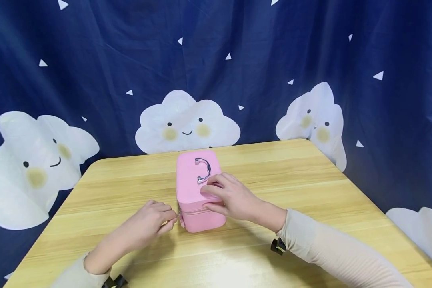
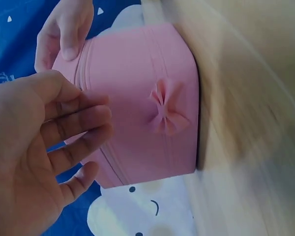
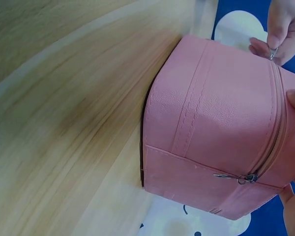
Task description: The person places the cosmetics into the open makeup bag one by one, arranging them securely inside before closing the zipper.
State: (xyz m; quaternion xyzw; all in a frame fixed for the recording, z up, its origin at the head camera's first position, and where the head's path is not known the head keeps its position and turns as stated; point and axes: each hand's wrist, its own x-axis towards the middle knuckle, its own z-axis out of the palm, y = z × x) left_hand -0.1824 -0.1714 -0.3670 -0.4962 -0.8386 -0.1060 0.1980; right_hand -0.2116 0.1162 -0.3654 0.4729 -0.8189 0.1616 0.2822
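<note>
A pink vanity case (image 1: 189,186) stands closed on the table, its curved metal carry handle (image 1: 209,170) on the lid. At the case's near left corner, my left hand (image 1: 149,224) pinches a small metal zipper pull (image 3: 273,54) between thumb and forefinger, best seen in the right wrist view. My right hand (image 1: 235,198) holds the lid at its near right corner, fingers on top and thumb on the side by the zip. A second zipper pull (image 3: 249,178) hangs on the zip at the opposite side. The left wrist view shows a pink bow (image 2: 163,109) below the zip.
The case rests on a light wood-grain table (image 1: 291,172). Behind the table hangs a dark blue curtain (image 1: 259,48) printed with smiling white clouds and small triangles. A black strap (image 1: 278,246) sits on the right sleeve.
</note>
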